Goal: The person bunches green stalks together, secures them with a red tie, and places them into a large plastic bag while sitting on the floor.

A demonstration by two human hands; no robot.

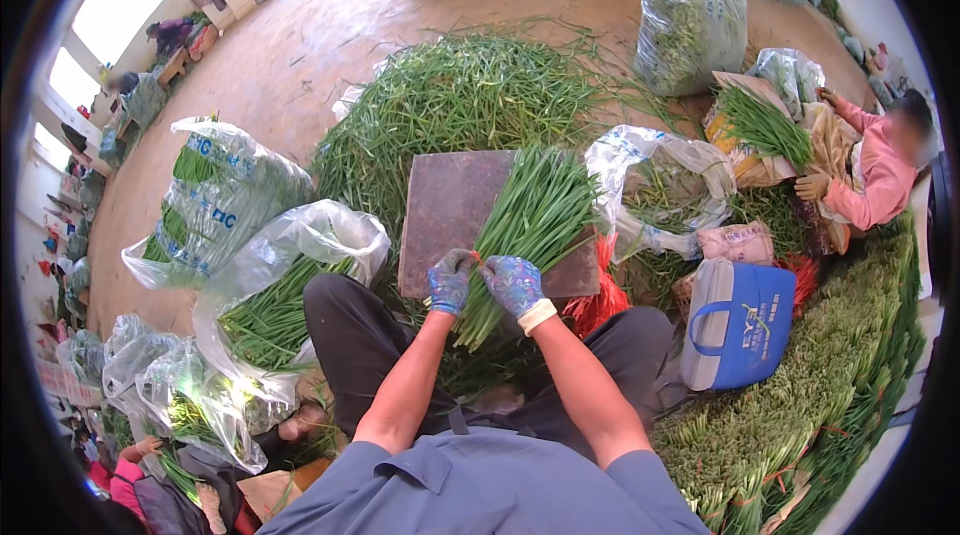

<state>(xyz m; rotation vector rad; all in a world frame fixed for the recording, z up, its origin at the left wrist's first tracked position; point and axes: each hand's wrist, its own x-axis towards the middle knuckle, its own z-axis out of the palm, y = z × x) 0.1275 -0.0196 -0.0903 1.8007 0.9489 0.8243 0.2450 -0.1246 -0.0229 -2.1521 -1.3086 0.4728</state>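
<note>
A bunch of long green stalks (536, 209), like garlic chives, lies slantwise over a dark square board (454, 201), its cut ends towards my lap. My left hand (450, 281), in a blue flowered glove, pinches a red tie at the left side of the bunch. My right hand (514, 284), gloved alike, has its fingers closed at the same tie, on top of the stalks. Whether each hand grips stalks as well is hard to tell. A bundle of red ties (602, 291) hangs by the board's right front corner.
Loose green leaves (465, 92) are heaped behind the board. Plastic bags of greens (225, 197) stand at left, an open plastic bag (660, 186) and a blue insulated bag (739, 325) at right. Stacked bundles (757, 415) fill the lower right. Co-workers sit at right (870, 160) and lower left.
</note>
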